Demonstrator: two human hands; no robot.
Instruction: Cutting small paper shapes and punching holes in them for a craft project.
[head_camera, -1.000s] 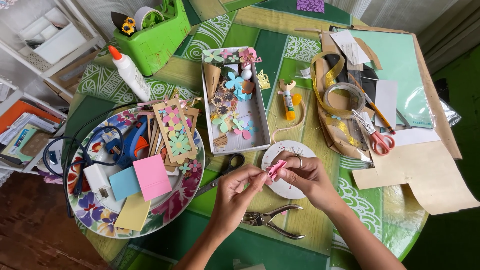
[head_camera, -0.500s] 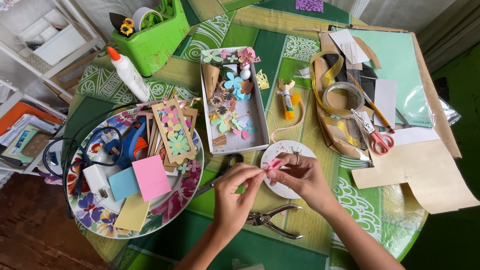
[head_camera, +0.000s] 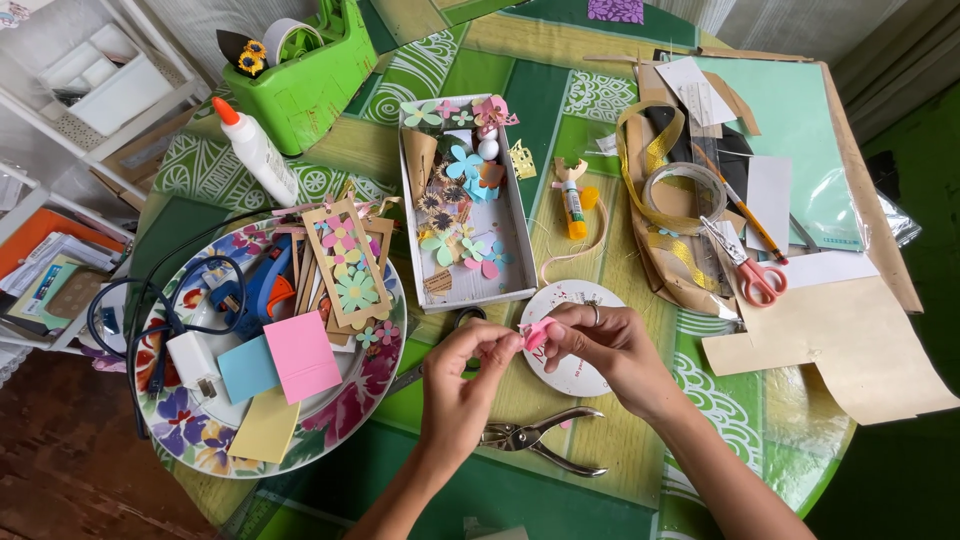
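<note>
Both hands meet over the table's middle and pinch a small pink paper piece (head_camera: 536, 333) between their fingertips. My left hand (head_camera: 462, 380) holds it from the left, my right hand (head_camera: 608, 345) from the right, with a ring on one finger. Under the right hand lies a white round disc (head_camera: 570, 372). Metal hole-punch pliers (head_camera: 535, 439) rest on the table just below the hands. A white tray (head_camera: 513, 262) filled with paper flowers stands right above the hands.
A flowered plate (head_camera: 345, 420) at left carries sticky notes, a blue glue gun (head_camera: 262, 288) and flower-decorated card tags. A glue bottle (head_camera: 252, 149) and green caddy (head_camera: 310, 85) stand at back left. Red-handled scissors (head_camera: 752, 273), tape roll, gold ribbon and papers lie at right.
The hands have shifted slightly while working the pink piece between the fingertips. Everything else on the table stays put.
</note>
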